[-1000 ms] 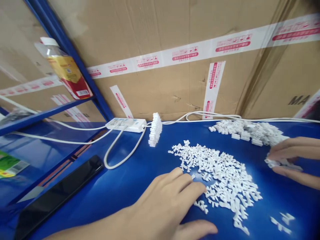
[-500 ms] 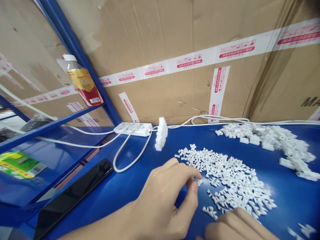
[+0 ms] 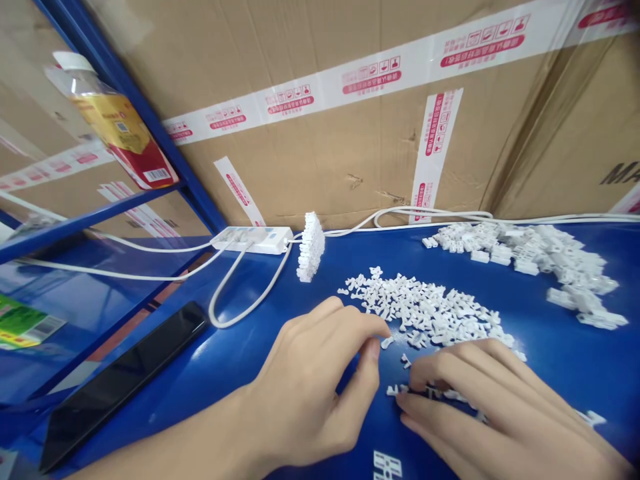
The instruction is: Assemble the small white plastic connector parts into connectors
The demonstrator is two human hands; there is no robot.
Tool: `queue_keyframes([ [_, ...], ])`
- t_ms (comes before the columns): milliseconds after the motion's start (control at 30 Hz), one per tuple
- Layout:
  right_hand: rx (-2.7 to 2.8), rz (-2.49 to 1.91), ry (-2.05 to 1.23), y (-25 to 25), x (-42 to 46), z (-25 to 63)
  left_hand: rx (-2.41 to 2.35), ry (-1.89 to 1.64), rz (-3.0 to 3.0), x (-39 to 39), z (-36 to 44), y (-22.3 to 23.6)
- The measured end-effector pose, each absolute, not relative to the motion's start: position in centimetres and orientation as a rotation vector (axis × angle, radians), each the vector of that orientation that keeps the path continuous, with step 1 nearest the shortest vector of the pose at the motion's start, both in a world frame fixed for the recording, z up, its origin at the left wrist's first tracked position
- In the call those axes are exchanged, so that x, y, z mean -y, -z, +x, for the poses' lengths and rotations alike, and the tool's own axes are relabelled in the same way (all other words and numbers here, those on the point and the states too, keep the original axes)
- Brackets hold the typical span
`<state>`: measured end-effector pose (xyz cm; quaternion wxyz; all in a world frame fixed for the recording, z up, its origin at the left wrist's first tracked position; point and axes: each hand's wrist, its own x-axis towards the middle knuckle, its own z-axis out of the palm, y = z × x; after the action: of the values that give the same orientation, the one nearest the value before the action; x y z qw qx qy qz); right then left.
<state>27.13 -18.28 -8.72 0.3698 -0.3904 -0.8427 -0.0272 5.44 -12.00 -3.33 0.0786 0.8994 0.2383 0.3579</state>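
A heap of small white plastic pieces (image 3: pixel 430 308) lies on the blue table (image 3: pixel 575 360). My left hand (image 3: pixel 315 387) rests at the heap's near left edge, its thumb and forefinger pinched on one small white piece (image 3: pixel 387 342). My right hand (image 3: pixel 495 407) lies over the near side of the heap with fingers curled together; what they hold is hidden. A second heap of larger white blocks (image 3: pixel 550 257) sits at the back right. A white toothed strip (image 3: pixel 310 247) stands upright behind the small pieces.
A white power strip (image 3: pixel 253 239) with cables lies at the back left. A black phone (image 3: pixel 125 380) rests near the left table edge. Taped cardboard boxes (image 3: pixel 350 147) wall off the back. A blue shelf frame (image 3: pixel 100 220) carries a bottle (image 3: pixel 115 127).
My right hand left the block heap at the right and came down onto the near side of the small pieces. My left hand closed from flat into a pinch.
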Motion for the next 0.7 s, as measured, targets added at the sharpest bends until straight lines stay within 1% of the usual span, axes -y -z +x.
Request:
queue_keyframes([
  [100,2.153,-1.010,0.119,8.5,17.8,27.2,-0.731,-1.065,2.682,11.9,5.2,3.3],
  [433,2.225,-1.011,0.200,8.9,18.0,27.1,-0.629,-0.811,2.626,12.4,4.3,2.2],
  [567,2.237,-1.008,0.116,8.6,17.9,27.2,-0.587,-0.796,2.680,13.1,4.6,2.6],
  [700,2.274,-1.056,0.169,8.5,17.8,27.4,-0.569,-0.858,2.731,13.3,4.8,3.3],
])
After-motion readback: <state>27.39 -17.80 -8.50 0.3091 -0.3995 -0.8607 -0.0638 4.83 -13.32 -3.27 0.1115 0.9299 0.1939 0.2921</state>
